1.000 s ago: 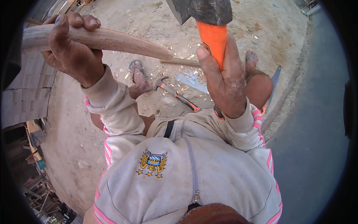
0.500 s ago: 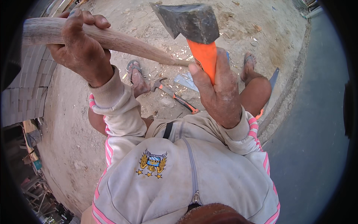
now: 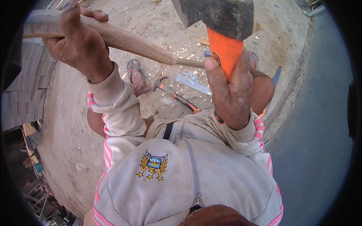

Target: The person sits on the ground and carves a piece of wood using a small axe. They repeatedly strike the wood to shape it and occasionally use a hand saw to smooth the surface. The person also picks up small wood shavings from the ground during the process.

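Observation:
My left hand [image 3: 85,49] is closed around the thick part of a pale, rounded wooden handle [image 3: 130,45]. This handle slopes down to the right and narrows to a thin end close to my right thumb. My right hand [image 3: 235,92] grips a hatchet [image 3: 226,47] by its orange shaft, just below the dark metal head. The hatchet is raised with its head up, and the top of the head is cut off by the picture's edge. Its lower shaft is hidden behind my hand and wrist.
A claw hammer [image 3: 177,97] lies on the dirt between my feet. Near it are a flat metal square [image 3: 192,82] and scattered wood chips. A saw [image 3: 277,76] rests by my right leg, beside a grey concrete strip [image 3: 313,124]. Stacked blocks [image 3: 26,83] stand at left.
My right hand has moved the hatchet to the right and up, and it looks larger. The wooden handle has shifted slightly, its thick end rising with my left hand.

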A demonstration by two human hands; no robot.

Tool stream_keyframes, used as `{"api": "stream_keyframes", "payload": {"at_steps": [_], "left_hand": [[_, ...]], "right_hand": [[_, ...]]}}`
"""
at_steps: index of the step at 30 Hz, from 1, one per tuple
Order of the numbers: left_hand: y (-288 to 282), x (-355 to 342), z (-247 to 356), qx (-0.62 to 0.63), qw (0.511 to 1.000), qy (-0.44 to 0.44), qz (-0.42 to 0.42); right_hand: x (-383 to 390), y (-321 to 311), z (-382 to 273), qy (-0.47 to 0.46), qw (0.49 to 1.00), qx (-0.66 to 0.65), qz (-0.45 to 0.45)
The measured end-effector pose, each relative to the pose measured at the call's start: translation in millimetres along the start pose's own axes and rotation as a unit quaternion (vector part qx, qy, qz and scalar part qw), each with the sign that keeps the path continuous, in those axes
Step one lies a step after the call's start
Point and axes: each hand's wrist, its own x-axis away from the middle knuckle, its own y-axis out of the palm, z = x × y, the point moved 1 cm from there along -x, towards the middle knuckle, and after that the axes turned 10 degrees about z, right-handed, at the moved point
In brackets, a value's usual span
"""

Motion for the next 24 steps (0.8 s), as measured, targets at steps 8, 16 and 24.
{"api": "stream_keyframes", "payload": {"at_steps": [8,16,24], "left_hand": [[12.0,10.1,-27.6,-0.027,0.999,0.04,0.008],[11.1,12.9,-17.0,-0.044,0.998,0.039,-0.016],[15.6,-6.1,5.0,-0.083,0.995,0.057,0.007]], "right_hand": [[45.5,31.6,85.9,0.185,0.978,0.027,-0.096],[5.5,12.0,1.4,0.057,0.998,-0.023,0.022],[81.4,24.5,114.7,0.21,0.962,0.093,-0.149]]}}
